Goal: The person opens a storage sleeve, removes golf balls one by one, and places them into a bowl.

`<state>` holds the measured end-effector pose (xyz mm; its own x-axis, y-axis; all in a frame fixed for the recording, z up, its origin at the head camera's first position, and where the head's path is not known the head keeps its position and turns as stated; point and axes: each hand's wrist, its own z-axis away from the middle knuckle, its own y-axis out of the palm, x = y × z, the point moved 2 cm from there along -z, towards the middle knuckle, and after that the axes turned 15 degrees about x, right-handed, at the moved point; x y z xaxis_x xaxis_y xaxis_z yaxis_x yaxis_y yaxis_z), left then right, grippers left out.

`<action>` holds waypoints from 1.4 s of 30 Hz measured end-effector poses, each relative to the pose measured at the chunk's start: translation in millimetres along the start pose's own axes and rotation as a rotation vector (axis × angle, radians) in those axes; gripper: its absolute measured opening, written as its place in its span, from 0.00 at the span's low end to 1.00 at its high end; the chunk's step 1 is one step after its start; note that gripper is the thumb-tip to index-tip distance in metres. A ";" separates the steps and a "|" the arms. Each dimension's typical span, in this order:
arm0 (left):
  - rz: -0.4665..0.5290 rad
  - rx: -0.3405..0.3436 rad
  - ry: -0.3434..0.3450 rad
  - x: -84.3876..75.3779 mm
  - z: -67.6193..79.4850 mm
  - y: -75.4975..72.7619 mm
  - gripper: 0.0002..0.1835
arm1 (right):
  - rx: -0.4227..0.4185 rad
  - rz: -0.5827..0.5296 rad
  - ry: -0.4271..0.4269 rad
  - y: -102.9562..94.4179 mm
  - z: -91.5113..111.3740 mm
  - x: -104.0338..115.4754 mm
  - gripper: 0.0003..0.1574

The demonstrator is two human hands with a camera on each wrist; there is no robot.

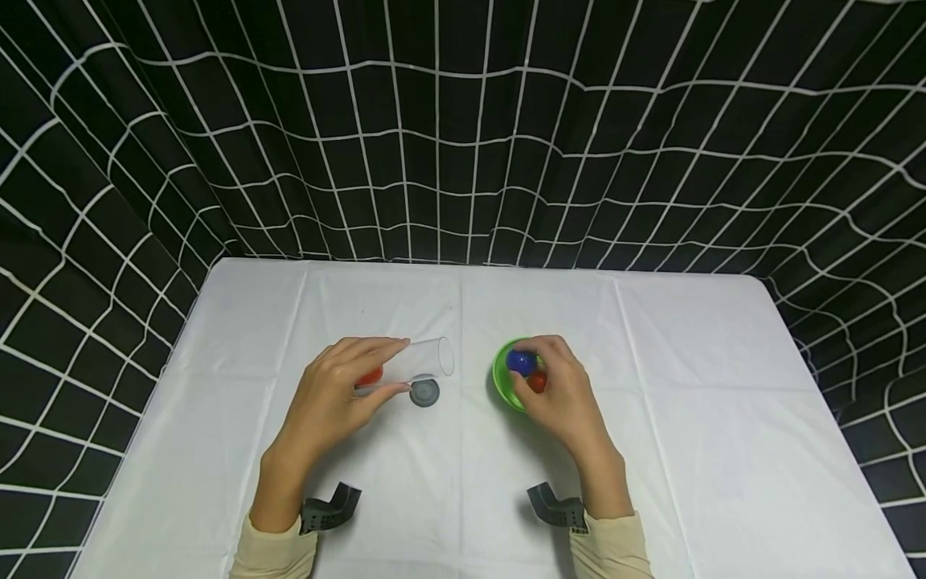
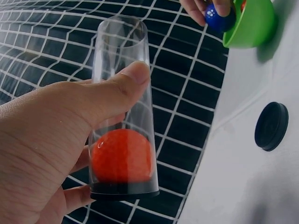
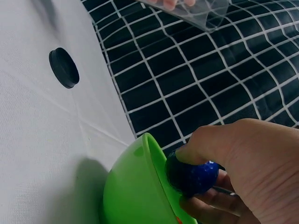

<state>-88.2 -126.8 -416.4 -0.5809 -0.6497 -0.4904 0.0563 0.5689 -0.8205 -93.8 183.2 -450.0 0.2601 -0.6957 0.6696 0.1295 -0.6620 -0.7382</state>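
Note:
My left hand (image 1: 336, 394) grips a clear plastic tube (image 2: 122, 70), thumb on the near side. Inside, an orange-red ball (image 2: 122, 156) rests against the tube's dark closed end. The other end of the tube is open and, in the head view, points right. My right hand (image 1: 564, 390) pinches a blue ball (image 3: 191, 175) between thumb and fingers at the mouth of a green bowl (image 3: 133, 184). A red ball (image 1: 538, 381) shows in the bowl below the blue one. The far side of the bowl is hidden by the right hand.
A dark round cap (image 1: 424, 392) lies on the white-covered table (image 1: 463, 482) just below the tube in the head view, left of the bowl. Black cloth with a white grid (image 1: 477, 161) hangs behind the table and at both sides.

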 end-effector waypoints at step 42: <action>-0.061 0.008 0.055 -3.1 -3.0 4.3 0.29 | 0.044 -0.482 -0.231 18.3 -4.8 43.5 0.17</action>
<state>-88.6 -120.8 -417.6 -0.6273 -0.6542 -0.4224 0.0257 0.5247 -0.8509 -84.8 139.5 -433.9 0.3644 -0.2329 0.9016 0.3248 -0.8756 -0.3575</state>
